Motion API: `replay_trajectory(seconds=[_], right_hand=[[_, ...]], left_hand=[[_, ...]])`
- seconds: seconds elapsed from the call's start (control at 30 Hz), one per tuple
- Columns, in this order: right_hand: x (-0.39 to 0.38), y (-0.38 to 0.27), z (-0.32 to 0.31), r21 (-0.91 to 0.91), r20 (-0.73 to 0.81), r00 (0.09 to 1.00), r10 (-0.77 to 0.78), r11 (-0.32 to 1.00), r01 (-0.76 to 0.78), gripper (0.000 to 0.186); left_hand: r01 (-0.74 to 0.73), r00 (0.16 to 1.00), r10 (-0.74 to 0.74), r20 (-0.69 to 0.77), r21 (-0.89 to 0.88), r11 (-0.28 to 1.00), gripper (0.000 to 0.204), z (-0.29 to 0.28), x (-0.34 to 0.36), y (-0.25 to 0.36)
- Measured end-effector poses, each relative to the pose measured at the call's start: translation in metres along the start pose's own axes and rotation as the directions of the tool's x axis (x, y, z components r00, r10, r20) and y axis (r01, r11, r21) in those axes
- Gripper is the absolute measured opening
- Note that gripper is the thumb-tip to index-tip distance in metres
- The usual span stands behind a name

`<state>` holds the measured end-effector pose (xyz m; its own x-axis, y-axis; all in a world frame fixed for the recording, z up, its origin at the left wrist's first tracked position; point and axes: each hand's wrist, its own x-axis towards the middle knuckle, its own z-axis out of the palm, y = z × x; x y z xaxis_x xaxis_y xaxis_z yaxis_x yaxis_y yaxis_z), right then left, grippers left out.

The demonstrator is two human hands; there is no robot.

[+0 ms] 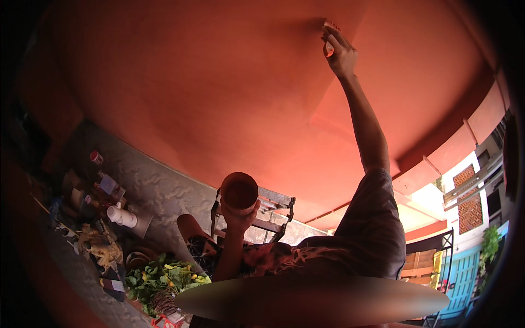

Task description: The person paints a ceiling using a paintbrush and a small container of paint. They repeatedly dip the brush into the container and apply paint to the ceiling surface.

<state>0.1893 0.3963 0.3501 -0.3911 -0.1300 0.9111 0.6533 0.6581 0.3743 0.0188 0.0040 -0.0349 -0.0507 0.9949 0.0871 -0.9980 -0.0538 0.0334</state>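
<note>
My right hand [340, 52] is stretched up high and grips a paintbrush [330, 28], whose bristles touch the red-orange painted wall [219, 82]. My left hand [239, 217] is held low in front of me and cups a round container of red paint [239, 191] from below. The container's open top shows dark red inside. I am standing on a metal stepladder [273, 210], whose top steps show just behind the left hand.
Far below on the grey patterned floor [158, 188] lie white pipe pieces [121, 216], cans, bottles and clutter at the left. A leafy plant with yellow flowers [161, 276] sits at the bottom left. Neighbouring buildings and a blue gate [462, 273] show at right.
</note>
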Motion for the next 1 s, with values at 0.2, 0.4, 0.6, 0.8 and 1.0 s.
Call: replay_trajectory(seconds=[0.2,0.4,0.6,0.8,1.0], right_hand=[[-0.117,-0.063,0.042,0.094,0.409,0.884,-0.225,0.974,0.205,0.023],[-0.092,-0.086,0.054,0.236,0.733,0.671,-0.11,0.967,-0.1,0.012],[0.047,-0.013,0.051,0.016,0.376,0.906,0.194,0.976,-0.215,0.018],[0.074,-0.021,0.054,-0.053,-0.041,0.986,-0.161,0.986,0.158,0.019],[-0.126,-0.095,0.08,0.145,0.457,0.845,-0.278,0.961,0.238,0.03]], left_hand=[[-0.043,0.999,0.043,0.005,0.049,0.998,0.082,-0.005,0.006,0.001],[0.034,0.998,-0.026,0.056,-0.137,0.99,0.068,0.005,0.017,0.01],[0.088,0.991,-0.068,0.118,-0.175,0.981,0.076,-0.002,0.022,0.005],[0.072,0.996,-0.063,0.064,-0.153,0.986,0.079,-0.01,0.02,0.0],[-0.101,0.994,0.105,-0.028,0.136,0.986,0.072,0.0,0.013,-0.002]])
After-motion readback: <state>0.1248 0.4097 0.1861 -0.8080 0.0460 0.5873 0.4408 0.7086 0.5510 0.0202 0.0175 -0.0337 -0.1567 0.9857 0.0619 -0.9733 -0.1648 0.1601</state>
